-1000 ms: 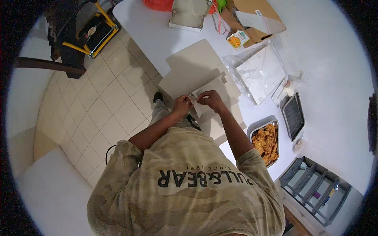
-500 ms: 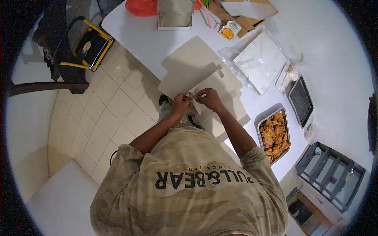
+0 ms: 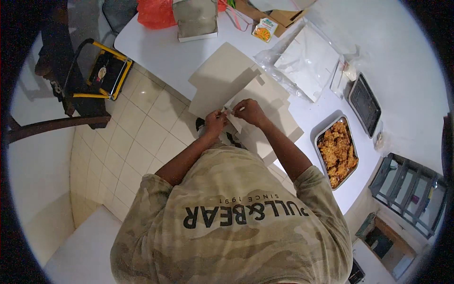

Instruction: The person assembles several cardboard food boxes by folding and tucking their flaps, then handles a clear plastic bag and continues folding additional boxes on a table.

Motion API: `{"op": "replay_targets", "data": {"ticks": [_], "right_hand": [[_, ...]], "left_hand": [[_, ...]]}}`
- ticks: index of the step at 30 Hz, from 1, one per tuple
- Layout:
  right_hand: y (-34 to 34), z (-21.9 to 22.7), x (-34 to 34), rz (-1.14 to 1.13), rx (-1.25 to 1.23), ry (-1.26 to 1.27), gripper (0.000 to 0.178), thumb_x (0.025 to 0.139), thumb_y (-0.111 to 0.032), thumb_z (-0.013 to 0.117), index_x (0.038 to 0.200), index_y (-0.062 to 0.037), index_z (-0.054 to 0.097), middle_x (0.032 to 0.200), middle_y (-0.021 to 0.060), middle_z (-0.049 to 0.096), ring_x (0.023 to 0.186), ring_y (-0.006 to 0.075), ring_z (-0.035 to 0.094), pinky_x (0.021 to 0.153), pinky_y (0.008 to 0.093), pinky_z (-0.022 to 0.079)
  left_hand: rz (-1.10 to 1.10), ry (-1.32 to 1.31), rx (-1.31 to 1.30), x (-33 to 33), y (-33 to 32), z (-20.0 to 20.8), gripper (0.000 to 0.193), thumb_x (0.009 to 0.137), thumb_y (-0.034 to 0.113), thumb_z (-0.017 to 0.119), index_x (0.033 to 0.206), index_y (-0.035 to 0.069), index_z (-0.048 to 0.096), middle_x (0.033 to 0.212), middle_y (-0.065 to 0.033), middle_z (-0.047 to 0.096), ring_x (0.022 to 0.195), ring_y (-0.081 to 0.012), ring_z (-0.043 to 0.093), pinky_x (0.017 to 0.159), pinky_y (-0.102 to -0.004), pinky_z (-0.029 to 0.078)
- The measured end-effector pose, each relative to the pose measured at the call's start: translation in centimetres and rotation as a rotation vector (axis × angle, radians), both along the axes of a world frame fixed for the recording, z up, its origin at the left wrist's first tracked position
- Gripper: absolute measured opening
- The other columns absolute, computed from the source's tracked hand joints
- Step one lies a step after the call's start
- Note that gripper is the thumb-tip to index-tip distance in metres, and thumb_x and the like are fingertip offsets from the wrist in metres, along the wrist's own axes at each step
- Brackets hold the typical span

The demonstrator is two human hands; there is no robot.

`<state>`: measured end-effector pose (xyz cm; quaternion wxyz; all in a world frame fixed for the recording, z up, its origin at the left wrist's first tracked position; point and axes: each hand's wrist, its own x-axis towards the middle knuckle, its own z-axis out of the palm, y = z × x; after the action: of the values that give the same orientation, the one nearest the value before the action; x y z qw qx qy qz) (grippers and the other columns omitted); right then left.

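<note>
A partly folded cardboard box [image 3: 222, 66], pale grey-beige inside, lies tilted over the table's near edge, with panels and small flaps spread out. At its near left corner, my left hand [image 3: 215, 122] has its fingers closed on a flap. Just to the right, my right hand [image 3: 251, 113] pinches the same corner, its fingertips close to those of the left. A small pale tab shows between the two hands. How the tab fits into its neighbour is hidden by my fingers.
On the white table [image 3: 158, 45] stand an open box [image 3: 196, 23], a red plastic bag [image 3: 156, 14], a small packet [image 3: 265, 30] and plastic-wrapped white sheets [image 3: 309, 59]. To the right are a metal tray of fried food [image 3: 338, 154] and a dark tray [image 3: 366, 106].
The view has shifted a little, so the table's things appear moved. Both hands stay at the box's corner; the right fingers have shifted slightly on the flap.
</note>
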<state>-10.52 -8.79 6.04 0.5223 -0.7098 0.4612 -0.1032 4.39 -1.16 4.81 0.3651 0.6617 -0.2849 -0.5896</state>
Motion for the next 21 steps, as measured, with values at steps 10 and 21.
{"op": "replay_targets", "data": {"ticks": [10, 21], "right_hand": [[-0.4, 0.7, 1.1, 0.066, -0.138, -0.019, 0.01, 0.068, -0.007, 0.064, 0.076, -0.0002, 0.062, 0.07, 0.0102, 0.061, 0.065, 0.0152, 0.06, 0.06, 0.0269, 0.049], [-4.7, 5.8, 2.0, -0.205, 0.026, -0.371, 0.008, 0.075, -0.001, 0.058, 0.082, -0.0002, 0.056, 0.07, 0.0018, 0.056, 0.064, 0.0101, 0.054, 0.059, 0.0227, 0.047]], "left_hand": [[0.075, 0.053, -0.019, 0.4, -0.4, -1.4, 0.023, 0.086, 0.019, 0.049, 0.089, -0.003, 0.047, 0.077, -0.0067, 0.049, 0.066, -0.0125, 0.051, 0.058, -0.027, 0.05], [-0.237, -0.58, -0.774, 2.5, -7.1, 2.2, 0.025, 0.082, 0.017, 0.054, 0.094, -0.004, 0.05, 0.083, -0.0148, 0.051, 0.073, -0.0259, 0.053, 0.068, -0.0353, 0.043]]}}
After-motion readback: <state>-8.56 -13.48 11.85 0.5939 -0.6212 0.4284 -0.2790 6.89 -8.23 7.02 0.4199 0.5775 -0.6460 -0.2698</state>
